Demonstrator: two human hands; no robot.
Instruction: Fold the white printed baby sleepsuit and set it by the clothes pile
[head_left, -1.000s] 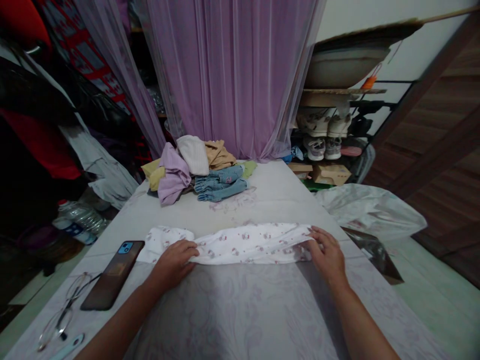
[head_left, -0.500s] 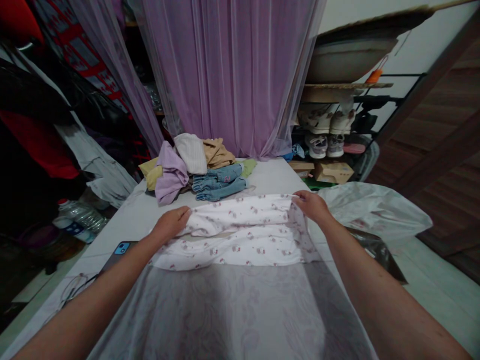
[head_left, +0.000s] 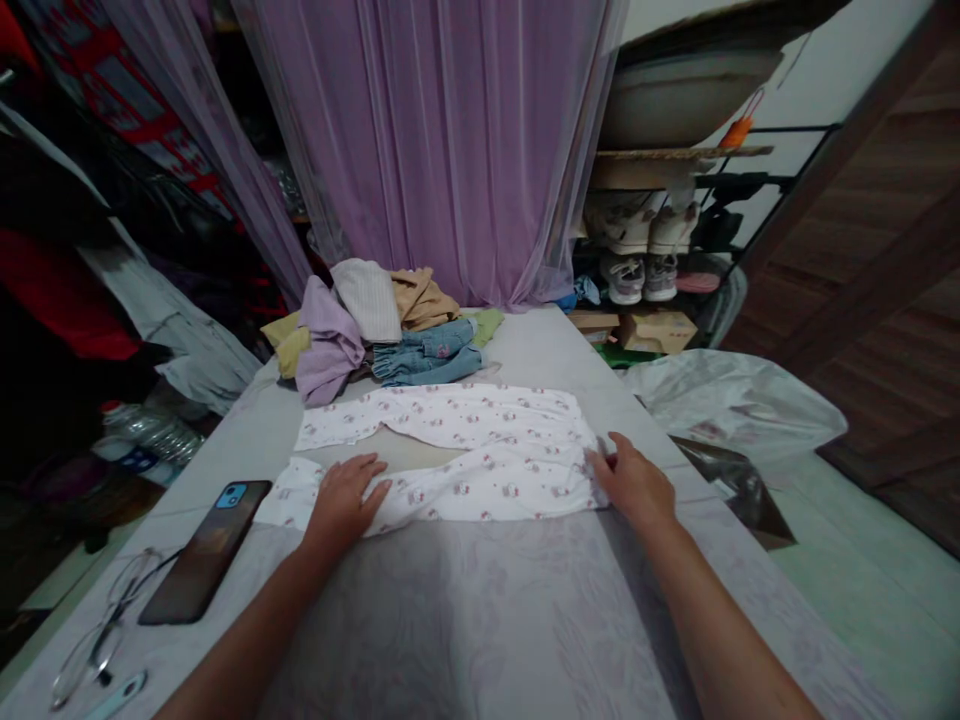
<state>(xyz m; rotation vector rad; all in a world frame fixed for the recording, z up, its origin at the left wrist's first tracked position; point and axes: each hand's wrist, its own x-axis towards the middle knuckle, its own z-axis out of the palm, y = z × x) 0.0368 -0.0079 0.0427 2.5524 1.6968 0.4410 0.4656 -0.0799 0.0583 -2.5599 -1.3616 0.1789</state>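
This is a cramped room in someone's home, most likely a bedroom, and nothing about it looks like a shop or workplace. A sheer lilac curtain (head_left: 435,150) hangs at the far end, and dark clothes on hangers (head_left: 67,290) crowd the left side. To the right, worn shoes (head_left: 637,235) sit on a metal rack (head_left: 750,180) beneath a big plastic basin (head_left: 682,100). Everyday belongings share the long sheet-covered surface (head_left: 480,620): a heap of casual clothes (head_left: 367,330), a white printed garment (head_left: 450,470), a phone (head_left: 202,550) and glasses (head_left: 97,640). A plastic bottle (head_left: 146,440) stands on the floor at left.
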